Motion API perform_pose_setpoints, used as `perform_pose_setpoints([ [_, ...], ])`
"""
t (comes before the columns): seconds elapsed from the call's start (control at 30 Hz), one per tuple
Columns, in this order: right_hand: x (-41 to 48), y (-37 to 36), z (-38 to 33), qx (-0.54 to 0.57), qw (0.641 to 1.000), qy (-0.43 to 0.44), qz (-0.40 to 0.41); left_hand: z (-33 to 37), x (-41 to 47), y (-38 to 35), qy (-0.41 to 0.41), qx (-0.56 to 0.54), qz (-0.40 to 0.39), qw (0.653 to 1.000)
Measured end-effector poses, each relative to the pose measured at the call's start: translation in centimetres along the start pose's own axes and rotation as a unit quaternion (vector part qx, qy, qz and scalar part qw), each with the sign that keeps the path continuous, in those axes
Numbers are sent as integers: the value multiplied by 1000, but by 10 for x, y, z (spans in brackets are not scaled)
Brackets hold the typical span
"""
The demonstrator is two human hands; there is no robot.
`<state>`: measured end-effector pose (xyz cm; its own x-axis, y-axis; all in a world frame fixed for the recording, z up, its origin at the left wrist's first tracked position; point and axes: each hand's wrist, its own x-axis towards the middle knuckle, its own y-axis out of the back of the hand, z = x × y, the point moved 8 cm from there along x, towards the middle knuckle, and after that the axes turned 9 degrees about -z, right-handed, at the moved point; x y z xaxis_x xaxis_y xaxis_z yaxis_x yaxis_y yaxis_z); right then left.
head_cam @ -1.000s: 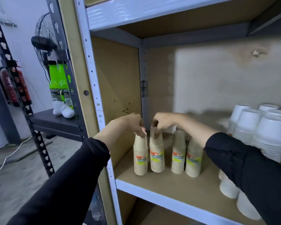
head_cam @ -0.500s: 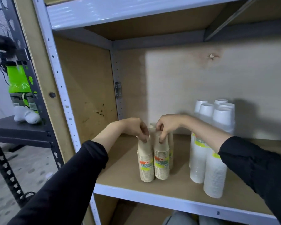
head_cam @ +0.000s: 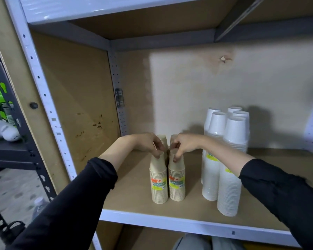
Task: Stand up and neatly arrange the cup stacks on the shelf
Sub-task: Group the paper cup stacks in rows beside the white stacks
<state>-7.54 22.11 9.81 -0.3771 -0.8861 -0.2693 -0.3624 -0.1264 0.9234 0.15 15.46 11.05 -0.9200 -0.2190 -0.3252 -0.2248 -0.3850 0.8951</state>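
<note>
The shelf fills the frame. White cup stacks stand upright at right. At centre, two beige cup stacks stand touching; the left hand and right hand, palms down, each pinch one stack's top.

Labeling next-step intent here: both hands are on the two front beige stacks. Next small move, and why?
Probably let go and withdraw. The left hand and right hand pinch the tops of the two front beige stacks, which already stand upright, side by side, in front of two more beige stacks. The white stacks stand upright too, so little seems left.
</note>
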Motion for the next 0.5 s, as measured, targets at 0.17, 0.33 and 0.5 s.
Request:
perform_pose_setpoints([
  [0.17,2,3,-1,-7,1000,3,7,2,-2,1,-1,15,-1,1000],
  [0.33,-7,8,0,-7,1000,-6,5,9,1,4,-15,42,12,999],
  [0.5,-7,9,1,-8,1000,-7,12,12,5,6,-26,40,23,999],
])
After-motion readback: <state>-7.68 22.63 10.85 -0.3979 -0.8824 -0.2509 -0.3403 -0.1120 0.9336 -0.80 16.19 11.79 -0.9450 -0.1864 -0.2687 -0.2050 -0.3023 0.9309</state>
